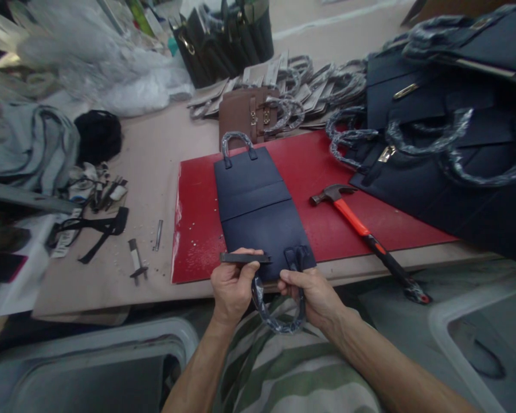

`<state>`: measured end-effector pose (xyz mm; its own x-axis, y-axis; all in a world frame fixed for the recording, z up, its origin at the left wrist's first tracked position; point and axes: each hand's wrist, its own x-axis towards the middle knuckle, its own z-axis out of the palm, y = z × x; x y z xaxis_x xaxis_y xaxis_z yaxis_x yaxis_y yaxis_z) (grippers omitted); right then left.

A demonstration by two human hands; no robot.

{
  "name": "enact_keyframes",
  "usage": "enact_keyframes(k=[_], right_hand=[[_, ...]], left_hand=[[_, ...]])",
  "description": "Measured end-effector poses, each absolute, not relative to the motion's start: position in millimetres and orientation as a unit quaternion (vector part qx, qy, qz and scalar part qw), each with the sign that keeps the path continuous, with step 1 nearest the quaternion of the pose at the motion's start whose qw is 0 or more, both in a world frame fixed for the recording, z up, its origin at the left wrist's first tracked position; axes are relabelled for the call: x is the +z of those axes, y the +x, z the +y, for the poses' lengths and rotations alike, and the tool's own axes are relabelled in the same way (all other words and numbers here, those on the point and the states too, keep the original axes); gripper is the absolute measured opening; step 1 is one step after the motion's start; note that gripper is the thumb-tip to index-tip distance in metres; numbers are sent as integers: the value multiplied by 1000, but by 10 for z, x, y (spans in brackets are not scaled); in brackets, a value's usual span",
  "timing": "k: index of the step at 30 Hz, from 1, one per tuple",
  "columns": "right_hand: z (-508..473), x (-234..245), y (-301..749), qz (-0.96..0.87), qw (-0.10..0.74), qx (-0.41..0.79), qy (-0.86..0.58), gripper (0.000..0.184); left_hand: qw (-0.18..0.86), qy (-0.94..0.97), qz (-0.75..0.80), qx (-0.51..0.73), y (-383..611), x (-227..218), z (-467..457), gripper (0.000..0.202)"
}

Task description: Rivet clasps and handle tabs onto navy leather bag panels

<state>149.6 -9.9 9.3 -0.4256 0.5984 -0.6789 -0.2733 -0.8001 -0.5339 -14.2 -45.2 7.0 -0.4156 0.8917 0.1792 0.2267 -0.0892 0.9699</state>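
A navy leather bag panel [258,201], with a handle at each end, lies on a red board. My left hand [234,289] is closed around a slim dark bar-shaped tool [241,258], held level above the panel's near end. The tool's tip points right; its exact kind is unclear. The plastic-wrapped near handle [279,327] hangs over the table edge between my hands. With thumb and fingers, my right hand [312,289] pinches the panel's near edge by the handle tab [298,256]. Its lower fingers are partly hidden.
A claw hammer [356,223] lies right of the panel on the red board [193,229]. Navy bags [430,126] are piled at right, a brown bag [241,115] behind. A pronged tool [136,261] and metal rod [159,235] lie left. Plastic bins [184,327] stand below.
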Motion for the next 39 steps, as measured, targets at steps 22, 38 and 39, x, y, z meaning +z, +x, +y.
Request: enact_keyframes(k=[22, 38, 39], right_hand=[[-95, 189, 1448, -171, 279, 815, -478, 20], [-93, 213, 1417, -195, 271, 791, -512, 21], [-91, 213, 1414, -196, 272, 790, -513, 20]], left_hand=[[173, 602, 536, 566, -131, -12, -468, 26], [202, 528, 579, 588, -127, -201, -507, 20], [201, 531, 578, 587, -131, -204, -509, 20]])
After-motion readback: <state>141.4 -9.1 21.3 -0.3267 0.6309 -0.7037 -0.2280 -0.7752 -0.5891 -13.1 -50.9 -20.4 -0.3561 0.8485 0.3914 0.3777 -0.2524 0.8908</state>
